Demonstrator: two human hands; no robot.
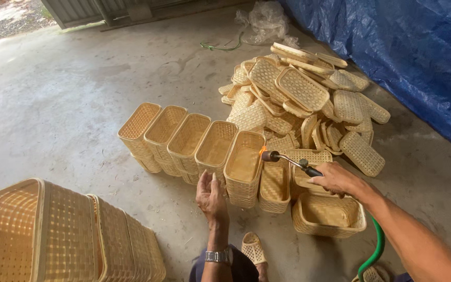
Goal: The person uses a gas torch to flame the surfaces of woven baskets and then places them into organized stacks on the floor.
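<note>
My right hand (336, 179) grips a gas torch (288, 160) with a metal nozzle, and a small orange flame burns at its tip over the rim of a woven bamboo basket (244, 168). A green hose (375, 250) runs back from the torch under my forearm. My left hand (211, 197), wrist watch on, is raised with fingers apart just in front of that basket, touching nothing that I can see. The basket is the nearest one in a row of several baskets (184, 138) standing on their sides.
A heap of flat woven lids and trays (309, 99) lies behind the row. An upright basket (329, 215) sits under my right forearm. Stacked baskets (53, 235) fill the lower left. A blue tarpaulin (418, 52) hangs at right, crumpled clear plastic (267, 21) lies at the back, and my sandalled foot (253, 248) rests below.
</note>
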